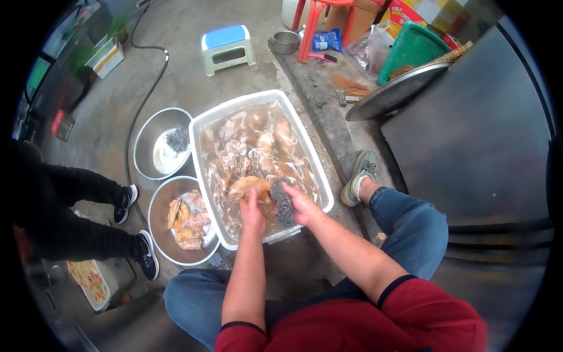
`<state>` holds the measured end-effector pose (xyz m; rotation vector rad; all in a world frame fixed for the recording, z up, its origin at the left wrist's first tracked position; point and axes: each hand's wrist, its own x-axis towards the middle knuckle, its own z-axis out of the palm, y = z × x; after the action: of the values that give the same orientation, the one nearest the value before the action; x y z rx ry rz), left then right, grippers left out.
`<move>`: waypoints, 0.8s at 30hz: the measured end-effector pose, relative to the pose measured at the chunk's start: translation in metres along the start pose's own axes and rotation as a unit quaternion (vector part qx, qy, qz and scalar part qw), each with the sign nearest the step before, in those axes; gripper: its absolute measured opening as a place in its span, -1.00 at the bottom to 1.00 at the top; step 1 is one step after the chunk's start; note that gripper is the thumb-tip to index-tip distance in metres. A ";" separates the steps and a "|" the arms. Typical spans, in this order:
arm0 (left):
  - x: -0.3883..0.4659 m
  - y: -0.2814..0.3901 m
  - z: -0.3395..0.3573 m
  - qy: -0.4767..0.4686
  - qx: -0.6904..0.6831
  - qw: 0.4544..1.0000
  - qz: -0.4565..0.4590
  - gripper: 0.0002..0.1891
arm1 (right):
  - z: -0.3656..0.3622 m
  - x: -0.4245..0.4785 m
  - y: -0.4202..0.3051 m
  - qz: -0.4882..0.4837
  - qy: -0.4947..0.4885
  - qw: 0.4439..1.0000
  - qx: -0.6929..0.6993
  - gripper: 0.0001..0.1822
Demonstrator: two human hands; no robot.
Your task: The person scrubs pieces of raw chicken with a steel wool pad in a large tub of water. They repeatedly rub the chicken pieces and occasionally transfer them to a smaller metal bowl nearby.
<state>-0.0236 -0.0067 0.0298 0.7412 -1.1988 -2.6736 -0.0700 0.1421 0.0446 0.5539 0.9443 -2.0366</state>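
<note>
A white plastic tub (324, 185) before me holds murky water with several pieces of meat (264, 136) under the surface. Over its near end, my left hand (253, 215) grips a yellowish piece of meat with skin (250, 187), its thumb on top. What animal part it is, I cannot tell. My right hand (301, 204) holds a grey steel wool scrubber (283, 202) against the right end of that piece. Left of the tub, a metal basin (160, 237) contains several pieces of skin-on meat (189, 220).
Another metal basin (147, 147) holds a steel wool scrubber (178, 138). A person in dark trousers (88, 185) stands at left, near a hose (149, 94). Beyond the tub is a plastic stool (226, 46). A concrete ledge (316, 105) and a metal cabinet (475, 123) are at right.
</note>
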 end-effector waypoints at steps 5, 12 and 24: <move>-0.015 0.001 0.003 -0.211 0.046 0.975 -0.054 -0.12 | -0.023 0.029 -0.023 -0.093 0.080 0.992 -0.019 -0.26; -0.002 0.005 -0.014 -0.124 -0.048 0.918 -0.374 -0.43 | -0.008 0.019 -0.044 -0.159 0.010 0.837 -0.523 -0.26; 0.003 -0.008 -0.046 -0.020 -0.086 0.959 -0.268 -0.50 | -0.044 0.026 -0.009 -0.062 0.085 0.592 -0.799 -0.39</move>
<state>-0.0032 -0.0332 -0.0031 1.1214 -0.8429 -3.1808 -0.0901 0.1672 0.0046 -0.3835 2.3863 -0.4830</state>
